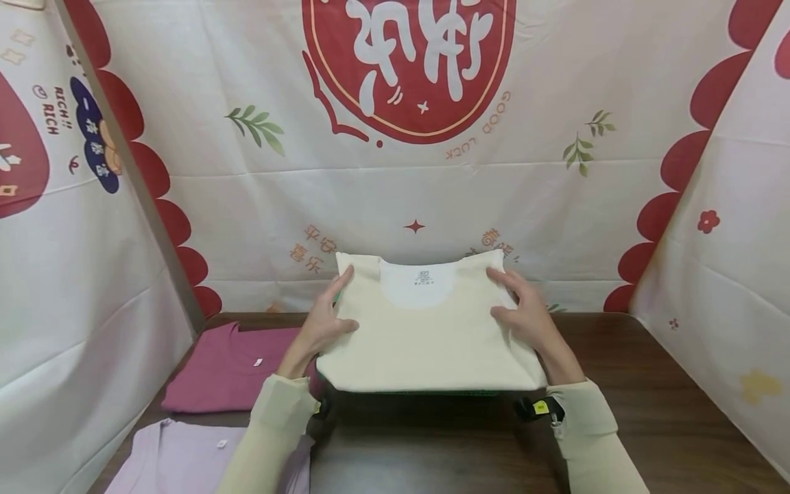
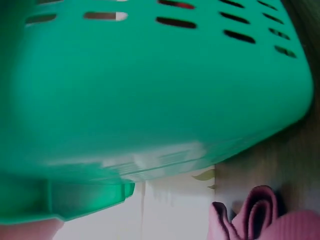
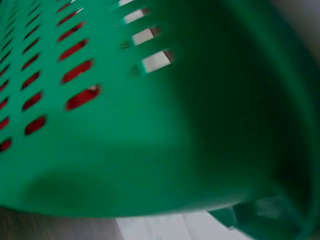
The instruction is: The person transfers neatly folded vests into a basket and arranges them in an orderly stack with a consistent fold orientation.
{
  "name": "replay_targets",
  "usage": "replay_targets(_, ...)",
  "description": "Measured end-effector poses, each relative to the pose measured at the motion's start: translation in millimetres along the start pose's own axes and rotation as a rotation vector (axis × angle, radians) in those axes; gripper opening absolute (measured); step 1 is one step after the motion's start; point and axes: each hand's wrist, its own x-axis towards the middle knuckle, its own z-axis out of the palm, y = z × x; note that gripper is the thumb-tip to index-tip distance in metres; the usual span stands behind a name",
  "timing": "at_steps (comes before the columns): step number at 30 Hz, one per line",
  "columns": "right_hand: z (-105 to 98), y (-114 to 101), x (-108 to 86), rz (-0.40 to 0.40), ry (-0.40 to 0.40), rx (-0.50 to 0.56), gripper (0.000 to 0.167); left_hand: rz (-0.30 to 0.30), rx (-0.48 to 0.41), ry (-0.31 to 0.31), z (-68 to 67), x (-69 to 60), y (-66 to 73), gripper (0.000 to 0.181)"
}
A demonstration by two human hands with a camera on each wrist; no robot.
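Left hand (image 1: pixel 322 322) and right hand (image 1: pixel 527 312), from the head view, grip opposite sides of a folded cream cloth shirt (image 1: pixel 426 343), thumbs on top. Green shows in slivers at the shirt's edges. Leftward, a folded deep-pink shirt (image 1: pixel 228 374) and a folded lilac shirt (image 1: pixel 191 453) lie on the dark brown wooden table (image 1: pixel 623 412).

At the left wrist, a rounded green plastic basket (image 2: pixel 150 95) with oblong slots fills the view, pink folds near it. At the right wrist, red and white show through its slots; whether that's contents, I can't tell.
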Motion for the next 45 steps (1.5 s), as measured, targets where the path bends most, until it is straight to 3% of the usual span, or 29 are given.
replay_targets(3, 4, 0, 0.8, 0.054, -0.001, -0.103, 0.071, 0.007, 0.078, 0.022, 3.1, 0.2, -2.6, 0.107)
replay_targets(10, 11, 7, 3.7, 0.066, 0.062, -0.163, 0.073, 0.019, 0.178, 0.071, 7.6, -0.5, -5.2, 0.108)
replay_targets(19, 16, 11, 4.8, 0.067, -0.012, -0.381, 0.07, 0.022, 0.392, 0.052, 11.2, 0.9, -7.0, 0.112)
replay_targets(24, 20, 7, 4.7, 0.071, -0.032, -0.5, 0.069, 0.024, 0.418, 0.024, 13.1, 0.9, -6.3, 0.112)
replay_targets(31, 26, 2, 2.8, 0.045, -0.077, -0.646, 0.068, 0.083, 0.465, -0.016, 15.9, 0.6, -3.1, 0.107)
replay_targets(39, 28, 2, 2.2, 0.06, -0.085, -0.652, 0.067, 0.15, 0.505, 0.003, 18.0, 1.5, -5.3, 0.101)
replay_targets(45, 27, 2, 2.8, 0.062, -0.084, -0.637, 0.067, 0.154, 0.51, 0.016, 17.6, 2.1, -5.6, 0.1)
